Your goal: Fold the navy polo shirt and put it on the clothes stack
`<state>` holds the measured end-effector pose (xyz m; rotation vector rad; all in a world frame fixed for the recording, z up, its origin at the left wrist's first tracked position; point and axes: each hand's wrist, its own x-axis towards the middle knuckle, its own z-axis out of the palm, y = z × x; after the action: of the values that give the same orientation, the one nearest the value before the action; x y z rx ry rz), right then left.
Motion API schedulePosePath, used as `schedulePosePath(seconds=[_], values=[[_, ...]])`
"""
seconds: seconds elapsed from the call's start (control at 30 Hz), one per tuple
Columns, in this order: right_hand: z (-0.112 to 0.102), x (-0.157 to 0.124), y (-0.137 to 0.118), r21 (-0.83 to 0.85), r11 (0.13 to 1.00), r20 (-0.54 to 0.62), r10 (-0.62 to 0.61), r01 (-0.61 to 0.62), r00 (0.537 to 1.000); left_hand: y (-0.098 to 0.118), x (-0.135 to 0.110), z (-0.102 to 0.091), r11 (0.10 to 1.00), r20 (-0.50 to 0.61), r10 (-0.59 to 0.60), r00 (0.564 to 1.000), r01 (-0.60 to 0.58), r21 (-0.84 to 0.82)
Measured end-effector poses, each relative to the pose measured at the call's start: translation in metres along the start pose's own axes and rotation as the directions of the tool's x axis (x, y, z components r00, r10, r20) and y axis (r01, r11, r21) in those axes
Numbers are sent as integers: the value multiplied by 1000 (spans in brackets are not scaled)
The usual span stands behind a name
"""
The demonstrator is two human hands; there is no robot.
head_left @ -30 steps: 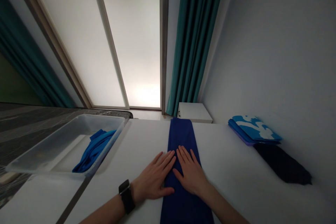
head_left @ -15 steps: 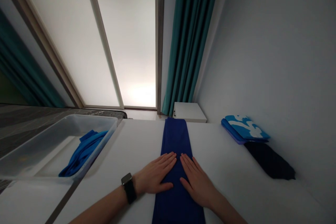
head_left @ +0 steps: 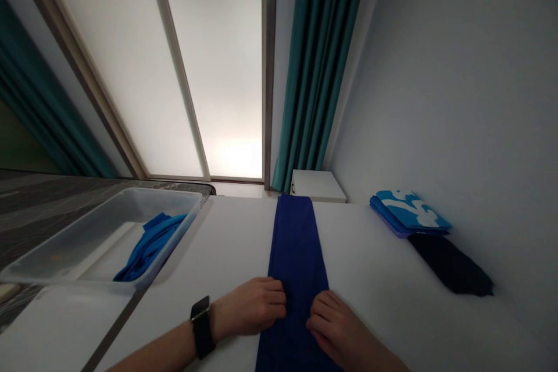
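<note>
A dark blue garment (head_left: pixel 297 244), folded into a long strip that looks like trousers, lies lengthwise on the white table (head_left: pixel 231 238) in front of me. My left hand (head_left: pixel 261 305) is curled closed at the strip's left edge, fingers on the cloth; a black watch (head_left: pixel 201 325) is on that wrist. Across from it, my right hand (head_left: pixel 333 322) is closed over the right edge of the same garment. The fingertips of both hands are partly hidden.
To the left stands a clear plastic bin (head_left: pixel 100 209) holding a bright blue garment (head_left: pixel 152 244). On the right, near the wall, lie a folded blue-and-white stack (head_left: pixel 410 212) and a black cloth (head_left: pixel 453 264). A white cabinet (head_left: pixel 320 185) stands beyond the table.
Both hands have gone from lying flat on the garment to closing at its two edges, and have drawn slightly toward me. The view has shifted a little left.
</note>
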<state>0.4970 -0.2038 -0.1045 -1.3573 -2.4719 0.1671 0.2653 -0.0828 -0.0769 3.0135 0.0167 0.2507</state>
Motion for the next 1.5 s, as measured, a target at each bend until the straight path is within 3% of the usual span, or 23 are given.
schedulePosePath(seconds=[0.17,0.3,0.5,0.7,0.87,0.97,1.1,1.27,1.5], values=[[1,-8,-14,85,996,-1,-39,39,999,8,-9,-4,988,-26,-29,999,25,-154],[-12,-2,-17,109,992,31,-61,57,998,1,-16,-3,990,-36,18,999,-23,-140],[-39,34,28,-16,996,90,-89,90,992,-38,-6,-13,999,27,39,999,-40,29],[-41,68,58,-9,986,245,-162,169,956,-47,9,-24,968,58,244,968,-247,42],[-37,80,70,1,983,215,-177,181,960,-69,13,-31,989,7,149,989,-149,7],[-33,68,72,-55,992,86,-109,114,990,-82,29,-30,995,39,94,995,-93,-42],[-24,35,58,-69,994,-43,-93,90,995,-86,72,-15,996,23,81,996,-80,-39],[-17,-4,34,-19,996,-94,-94,92,991,-70,119,11,960,6,272,962,-271,-76],[-18,-25,25,-48,997,-116,-64,59,991,-64,126,31,951,52,301,952,-295,-94]])
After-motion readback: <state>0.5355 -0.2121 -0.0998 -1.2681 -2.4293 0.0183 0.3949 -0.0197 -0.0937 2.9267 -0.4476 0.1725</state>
